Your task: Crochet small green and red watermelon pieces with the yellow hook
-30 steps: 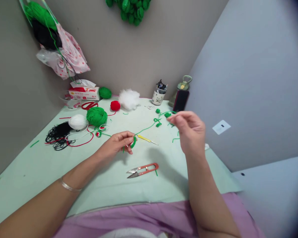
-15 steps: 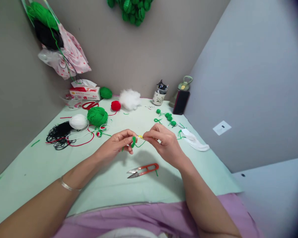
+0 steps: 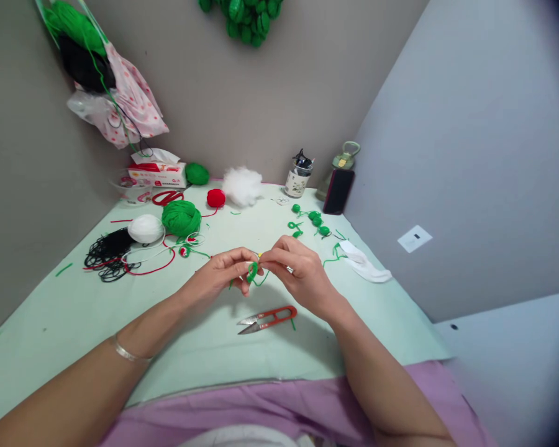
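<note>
Between thumb and fingers of my left hand (image 3: 231,267) is a small green crochet piece (image 3: 252,270), curled into a loop. A green yarn strand hangs beneath it. My right hand (image 3: 297,266) pinches a thin crochet hook (image 3: 259,255), of which only a bit of yellow shows; the rest is hidden by the fingers. The two hands nearly touch above the table, the right fingertips right against the green piece. On the table below them lie thread snips (image 3: 269,319) with an orange-red handle, their blades apart and pointing left.
At left lie a green yarn ball (image 3: 181,218), a white ball (image 3: 146,229), black yarn (image 3: 109,253) and red scissors (image 3: 168,197). Behind are a red ball (image 3: 215,198) and white stuffing (image 3: 242,186). Small green pieces (image 3: 315,218), a phone (image 3: 339,192) and white cloth (image 3: 364,262) are at right.
My right hand has moved slightly left, closer to my left hand. Less of the hook's yellow shows, and the green piece has turned to show its loop.
</note>
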{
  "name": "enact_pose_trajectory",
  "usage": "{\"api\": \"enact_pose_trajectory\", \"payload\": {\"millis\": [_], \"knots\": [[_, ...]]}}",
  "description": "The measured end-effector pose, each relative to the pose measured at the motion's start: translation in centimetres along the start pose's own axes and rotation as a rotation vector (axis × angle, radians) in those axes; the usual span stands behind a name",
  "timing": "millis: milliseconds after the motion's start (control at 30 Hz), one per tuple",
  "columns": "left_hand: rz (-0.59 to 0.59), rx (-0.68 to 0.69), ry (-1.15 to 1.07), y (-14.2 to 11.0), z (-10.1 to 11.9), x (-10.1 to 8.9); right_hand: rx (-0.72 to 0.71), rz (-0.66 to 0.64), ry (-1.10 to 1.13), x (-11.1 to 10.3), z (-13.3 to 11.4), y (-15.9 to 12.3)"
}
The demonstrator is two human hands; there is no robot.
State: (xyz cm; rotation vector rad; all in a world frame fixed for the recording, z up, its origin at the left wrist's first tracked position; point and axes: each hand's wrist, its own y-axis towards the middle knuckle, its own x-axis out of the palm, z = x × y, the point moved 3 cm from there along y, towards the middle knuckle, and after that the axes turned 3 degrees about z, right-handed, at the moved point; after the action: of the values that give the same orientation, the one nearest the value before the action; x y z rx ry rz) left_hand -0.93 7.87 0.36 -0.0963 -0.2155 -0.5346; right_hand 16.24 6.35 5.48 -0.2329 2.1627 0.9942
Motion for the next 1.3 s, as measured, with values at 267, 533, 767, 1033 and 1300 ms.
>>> {"api": "enact_pose_trajectory", "payload": {"millis": [267, 533, 767, 1033, 1300], "knots": [[0.076, -0.024, -0.011, 0.2, 0.1, 0.1, 0.218, 0.006, 0.151, 0.6, 0.6, -0.1], [0.038, 0.008, 0.078, 0.5, -1.1, -0.1, 0.067, -0.064, 0.101, 1.4, -0.3, -0.3], [0.104, -0.034, 0.138, 0.6, -0.8, -0.1, 0.027, 0.101, 0.241, 0.5, -1.2, -0.5], [0.149, -0.099, 0.176, 0.7, -1.3, -0.7, 0.318, 0.295, 0.951, -3.1, 0.4, -0.1], [0.11, -0.066, 0.033, 0.8, -1.0, -0.9, 0.199, 0.858, 0.673, -6.6, 3.6, -0.1]]}}
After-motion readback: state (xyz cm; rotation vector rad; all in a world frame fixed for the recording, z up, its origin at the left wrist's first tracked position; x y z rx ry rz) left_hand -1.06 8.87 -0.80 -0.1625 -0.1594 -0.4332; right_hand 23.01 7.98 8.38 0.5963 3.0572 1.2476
